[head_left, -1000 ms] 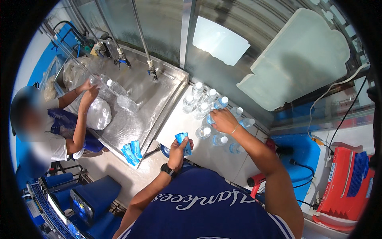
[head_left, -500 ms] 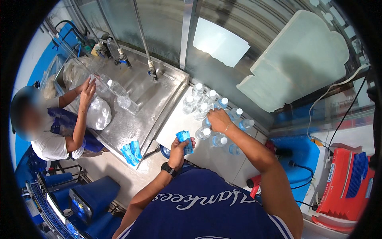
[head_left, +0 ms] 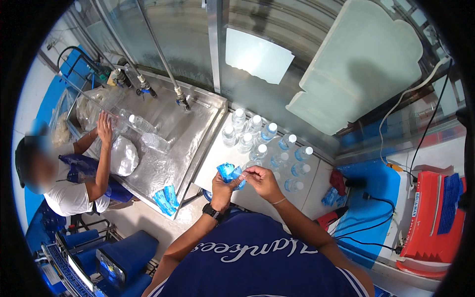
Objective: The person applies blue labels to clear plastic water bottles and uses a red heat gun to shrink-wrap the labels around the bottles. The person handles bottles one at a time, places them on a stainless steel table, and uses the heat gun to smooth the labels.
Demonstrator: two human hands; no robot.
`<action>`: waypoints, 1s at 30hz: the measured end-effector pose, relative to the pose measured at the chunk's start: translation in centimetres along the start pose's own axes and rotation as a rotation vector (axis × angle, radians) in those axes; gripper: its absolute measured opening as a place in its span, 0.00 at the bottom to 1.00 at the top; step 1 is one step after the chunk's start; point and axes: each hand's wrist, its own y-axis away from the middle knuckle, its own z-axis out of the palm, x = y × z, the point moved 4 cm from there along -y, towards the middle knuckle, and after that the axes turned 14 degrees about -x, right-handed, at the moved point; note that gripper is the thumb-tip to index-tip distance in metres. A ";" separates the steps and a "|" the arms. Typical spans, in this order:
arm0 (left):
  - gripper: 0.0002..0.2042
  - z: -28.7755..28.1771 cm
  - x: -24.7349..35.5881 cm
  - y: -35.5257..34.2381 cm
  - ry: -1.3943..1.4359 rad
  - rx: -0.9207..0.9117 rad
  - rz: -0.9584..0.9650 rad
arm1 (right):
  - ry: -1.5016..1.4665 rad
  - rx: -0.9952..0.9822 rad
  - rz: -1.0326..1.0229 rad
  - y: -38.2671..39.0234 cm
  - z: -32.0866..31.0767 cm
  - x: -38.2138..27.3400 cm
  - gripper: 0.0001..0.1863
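Observation:
My left hand [head_left: 221, 185] grips several thin blue plastic labels [head_left: 229, 171] near the front of a white tiled table [head_left: 213, 161]. Just right of it, my right hand [head_left: 258, 180] pinches a piece of that blue plastic. Clear bottles with white caps [head_left: 268, 130] stand in rows behind my hands, some with blue bands round them. More blue labels [head_left: 165, 200] lie on the front-left corner of the steel sink [head_left: 206, 123], beside the table.
At the left, a co-worker [head_left: 74, 183] holds their hands over the sink, among loose bottles [head_left: 156, 142] and plastic bags [head_left: 89, 109]. Blue containers [head_left: 131, 247] sit lower left. At right are a red heat gun [head_left: 326, 218], cables and a red machine [head_left: 428, 218].
My right hand has left the bottles and come down to the labels in my left hand. The view has shifted slightly. The co-worker's hands have moved too.

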 end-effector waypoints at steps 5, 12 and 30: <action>0.20 0.3 0.1 -0.4 0.021 -0.023 -0.015 | -0.177 -0.003 -0.068 0.6 0.3 0.6 0.09; 0.18 -0.5 -1.1 0.0 0.107 -0.021 -0.050 | -0.325 0.154 0.236 -1.9 -4.5 -0.1 0.09; 0.15 -4.4 -2.5 2.7 0.135 0.175 -0.075 | 1.475 -0.218 -0.282 -12.1 -6.2 -2.9 0.17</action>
